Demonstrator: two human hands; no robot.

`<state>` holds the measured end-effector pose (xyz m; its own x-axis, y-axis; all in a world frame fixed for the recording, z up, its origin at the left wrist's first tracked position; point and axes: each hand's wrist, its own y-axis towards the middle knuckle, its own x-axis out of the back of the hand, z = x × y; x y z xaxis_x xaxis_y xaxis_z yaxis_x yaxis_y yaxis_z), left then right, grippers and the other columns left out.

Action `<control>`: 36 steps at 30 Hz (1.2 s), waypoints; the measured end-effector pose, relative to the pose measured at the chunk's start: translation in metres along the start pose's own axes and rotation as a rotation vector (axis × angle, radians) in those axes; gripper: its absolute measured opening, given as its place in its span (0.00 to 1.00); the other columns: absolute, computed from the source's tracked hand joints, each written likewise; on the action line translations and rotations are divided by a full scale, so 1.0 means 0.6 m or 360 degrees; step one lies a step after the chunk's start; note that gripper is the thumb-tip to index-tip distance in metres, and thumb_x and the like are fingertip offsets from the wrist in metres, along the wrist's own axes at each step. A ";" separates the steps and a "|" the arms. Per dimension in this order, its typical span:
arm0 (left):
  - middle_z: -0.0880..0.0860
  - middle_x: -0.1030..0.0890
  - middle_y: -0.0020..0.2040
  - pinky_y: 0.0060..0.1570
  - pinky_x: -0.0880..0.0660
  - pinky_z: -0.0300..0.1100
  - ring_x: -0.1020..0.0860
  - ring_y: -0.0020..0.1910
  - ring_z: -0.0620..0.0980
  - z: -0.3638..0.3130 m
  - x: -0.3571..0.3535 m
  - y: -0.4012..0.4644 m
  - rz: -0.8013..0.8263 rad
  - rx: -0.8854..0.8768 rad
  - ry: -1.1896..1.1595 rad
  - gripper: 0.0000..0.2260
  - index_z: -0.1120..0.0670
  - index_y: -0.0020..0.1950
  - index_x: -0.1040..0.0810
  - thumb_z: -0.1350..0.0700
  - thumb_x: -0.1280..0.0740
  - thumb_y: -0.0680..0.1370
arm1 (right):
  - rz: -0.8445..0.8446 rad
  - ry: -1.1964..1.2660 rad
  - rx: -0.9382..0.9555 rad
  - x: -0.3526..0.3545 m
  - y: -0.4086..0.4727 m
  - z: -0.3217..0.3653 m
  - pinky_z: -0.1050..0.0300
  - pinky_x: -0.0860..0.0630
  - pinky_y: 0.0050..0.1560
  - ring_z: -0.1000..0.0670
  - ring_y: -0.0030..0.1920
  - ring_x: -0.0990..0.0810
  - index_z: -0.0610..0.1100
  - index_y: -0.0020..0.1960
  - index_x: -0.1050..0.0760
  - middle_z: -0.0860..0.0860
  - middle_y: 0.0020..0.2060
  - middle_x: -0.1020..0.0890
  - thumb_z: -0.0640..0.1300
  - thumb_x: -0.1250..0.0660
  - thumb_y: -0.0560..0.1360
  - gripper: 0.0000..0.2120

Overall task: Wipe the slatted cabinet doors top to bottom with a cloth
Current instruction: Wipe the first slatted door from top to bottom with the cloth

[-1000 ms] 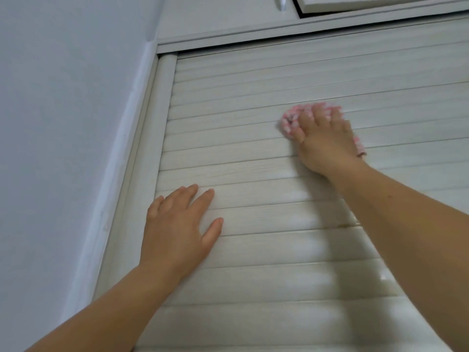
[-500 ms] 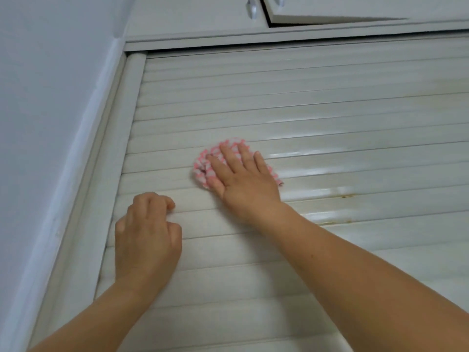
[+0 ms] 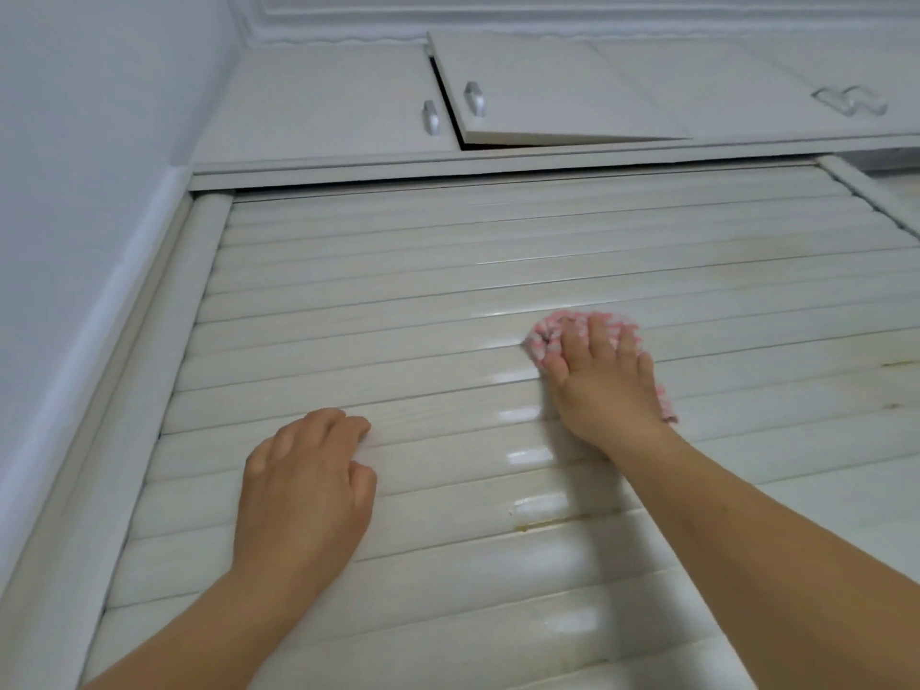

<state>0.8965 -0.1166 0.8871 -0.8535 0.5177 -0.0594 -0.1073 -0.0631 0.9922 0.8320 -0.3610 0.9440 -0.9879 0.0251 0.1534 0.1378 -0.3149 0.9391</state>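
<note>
The slatted door [image 3: 448,301] gleams wet; your right hand [image 3: 602,385] presses the soft, limp cloth [image 3: 547,333] flat. Keep fingers spread over it; your left hand [image 3: 303,485], curled, holds nothing.

A pink-and-white checked cloth [image 3: 547,336] is showing against the pale cream, wood-grained slatted door [image 3: 398,301]; silver handles [image 3: 430,117] are gleaming above.

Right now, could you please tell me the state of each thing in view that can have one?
Slatted door: closed, glossy wet patches.
Pink cloth: pressed flat against slats.
Right hand: fingers spread, pressing cloth.
Left hand: fingers curled, resting on slats, holding nothing.
Upper cabinet door: ajar.
</note>
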 end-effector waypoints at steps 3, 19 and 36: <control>0.50 0.23 0.58 0.57 0.33 0.50 0.26 0.57 0.55 -0.019 -0.007 0.030 -0.0022 0.0025 -0.0012 0.24 0.52 0.59 0.22 0.51 0.51 0.70 | 0.0026 0.0019 0.0333 -0.021 0.005 0.082 0.44 0.63 0.73 0.41 0.75 0.64 0.55 0.77 0.58 0.51 0.77 0.60 0.56 0.58 0.82 0.25; 0.59 0.27 0.62 0.57 0.35 0.52 0.25 0.53 0.63 -0.090 -0.027 0.130 -0.0179 0.0372 0.0002 0.17 0.56 0.65 0.30 0.61 0.40 0.76 | 0.0048 0.0005 0.0868 -0.009 0.165 0.112 0.43 0.64 0.73 0.44 0.76 0.61 0.57 0.77 0.51 0.53 0.77 0.55 0.58 0.57 0.81 0.24; 0.57 0.24 0.60 0.59 0.36 0.51 0.27 0.58 0.60 -0.314 -0.101 0.168 -0.0198 0.0313 0.0046 0.15 0.55 0.63 0.27 0.59 0.41 0.77 | -0.0190 -0.0134 -0.0017 0.129 0.316 -0.405 0.38 0.59 0.73 0.43 0.76 0.53 0.54 0.77 0.49 0.52 0.77 0.51 0.58 0.60 0.80 0.26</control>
<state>0.8416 -0.3151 0.9705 -0.8544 0.4863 -0.1829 -0.1137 0.1685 0.9791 0.7640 -0.6490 1.0592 -0.9875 0.1425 0.0667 0.0186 -0.3151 0.9489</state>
